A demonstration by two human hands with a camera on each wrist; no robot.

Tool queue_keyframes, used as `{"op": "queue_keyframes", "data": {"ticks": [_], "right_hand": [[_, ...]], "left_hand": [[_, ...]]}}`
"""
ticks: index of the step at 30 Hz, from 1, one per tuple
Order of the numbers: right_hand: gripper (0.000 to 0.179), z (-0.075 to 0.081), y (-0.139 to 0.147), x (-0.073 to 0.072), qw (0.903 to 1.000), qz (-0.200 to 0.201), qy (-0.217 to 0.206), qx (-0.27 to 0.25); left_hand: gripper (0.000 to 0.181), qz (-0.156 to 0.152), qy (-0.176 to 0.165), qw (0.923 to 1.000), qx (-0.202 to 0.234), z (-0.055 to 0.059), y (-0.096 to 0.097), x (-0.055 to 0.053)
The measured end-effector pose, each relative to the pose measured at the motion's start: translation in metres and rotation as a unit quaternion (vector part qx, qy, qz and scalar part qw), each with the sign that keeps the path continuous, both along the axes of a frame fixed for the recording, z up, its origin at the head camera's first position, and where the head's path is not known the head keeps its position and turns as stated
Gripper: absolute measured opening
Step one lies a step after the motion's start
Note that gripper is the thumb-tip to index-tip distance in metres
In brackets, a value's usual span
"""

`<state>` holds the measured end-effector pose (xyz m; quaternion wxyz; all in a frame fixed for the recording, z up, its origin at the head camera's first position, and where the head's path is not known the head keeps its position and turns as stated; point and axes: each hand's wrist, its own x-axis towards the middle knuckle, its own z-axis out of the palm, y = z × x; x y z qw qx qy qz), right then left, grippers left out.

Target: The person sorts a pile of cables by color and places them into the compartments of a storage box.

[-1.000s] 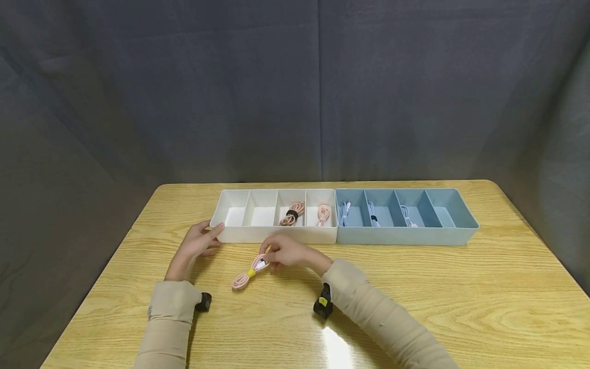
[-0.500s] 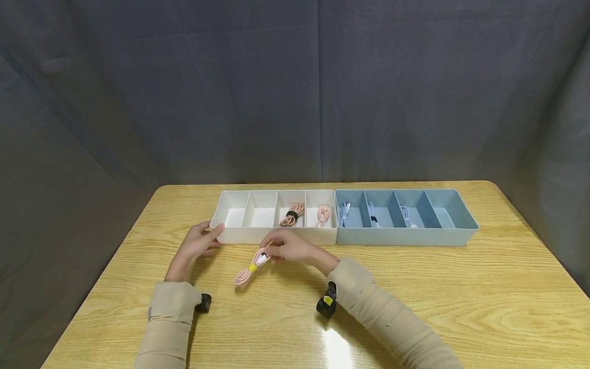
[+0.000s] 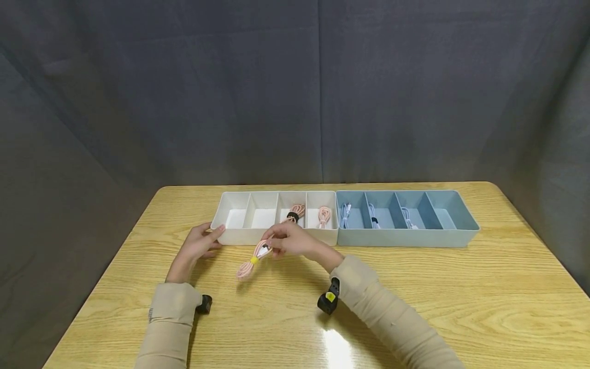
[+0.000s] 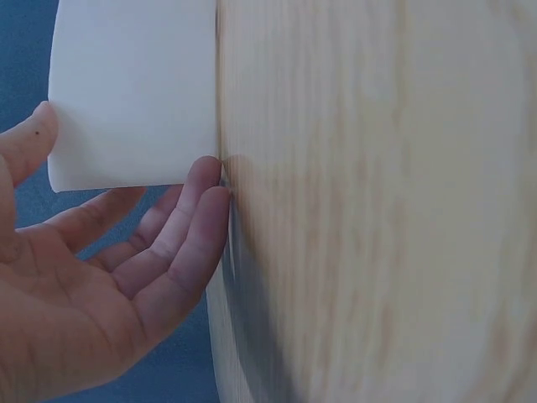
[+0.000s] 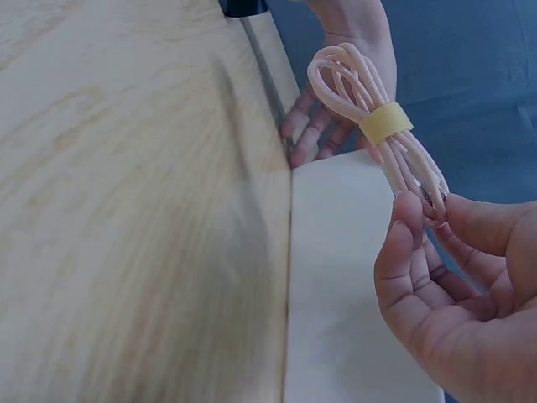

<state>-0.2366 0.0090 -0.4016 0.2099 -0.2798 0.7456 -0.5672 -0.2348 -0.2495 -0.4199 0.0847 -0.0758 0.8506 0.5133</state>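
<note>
In the head view, my right hand (image 3: 291,240) pinches one end of a coiled pink cable (image 3: 245,269), bound with a yellow strap (image 3: 254,260). The cable hangs tilted above the table, in front of a white divided box (image 3: 239,236). Up close in the right wrist view, thumb and fingertips hold the cable (image 5: 348,80) by its looped end, near the white plug. My left hand (image 3: 197,245) touches the white box's left front corner. In the left wrist view, its thumb is at the rim and its extended fingers rest against the box's end near the table.
A blue divided box (image 3: 405,238) adjoins the white one on the right, holding several pale cables. Two white-box compartments hold a pink cable with a black strap (image 3: 297,210) and another pink cable (image 3: 324,217). A dark curtain (image 3: 295,92) stands behind the wooden table (image 3: 258,328).
My right hand has lifted the pink cable off the table and moved it slightly toward the white box. The left hand has stayed at the box's corner.
</note>
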Motion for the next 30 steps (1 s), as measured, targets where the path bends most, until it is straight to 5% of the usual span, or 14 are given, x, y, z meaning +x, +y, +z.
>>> {"op": "queue_keyframes", "data": {"ticks": [20,30], "right_hand": [[0.021,0.025,0.002,-0.037,0.993,-0.089,-0.078,-0.011],[0.023,0.026,0.001,-0.058,0.98,-0.175,-0.092,-0.025]], "left_hand": [[0.068,-0.001,0.002,1.0,-0.009,-0.002,-0.002,0.0],[0.068,0.0,0.002,1.0,-0.004,-0.001,-0.001,0.0]]}}
